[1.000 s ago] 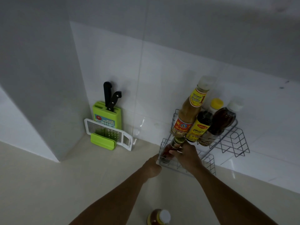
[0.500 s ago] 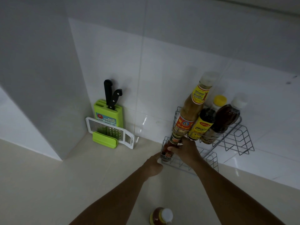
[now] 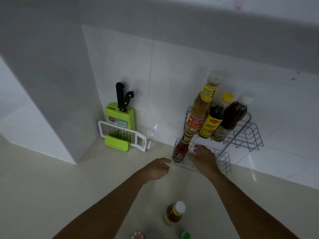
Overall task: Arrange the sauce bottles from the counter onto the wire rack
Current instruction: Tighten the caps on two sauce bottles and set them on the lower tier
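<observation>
A two-tier wire rack [image 3: 248, 135] stands against the tiled wall. Its upper tier holds a tall tan sauce bottle [image 3: 202, 107], a yellow-capped dark bottle [image 3: 215, 118] and a white-capped brown bottle [image 3: 234, 116]. A small red sauce bottle [image 3: 181, 150] stands at the left end of the lower tier. My right hand [image 3: 203, 158] hovers just right of it, fingers apart, holding nothing. My left hand [image 3: 158, 168] rests loosely curled on the counter just left of the rack, empty. Another white-capped orange sauce bottle [image 3: 174, 213] stands on the counter between my forearms.
A green knife block [image 3: 118, 114] with two black-handled knives and a white grater [image 3: 120, 135] lean in the corner to the left. A wall panel juts out at far left. A pink-white cap [image 3: 138, 235] and a green cap [image 3: 186, 235] show at the bottom edge.
My right hand has let go of the small red bottle, which now stands on the lower tier, and has drawn back slightly to the right. The view has tilted down a little.
</observation>
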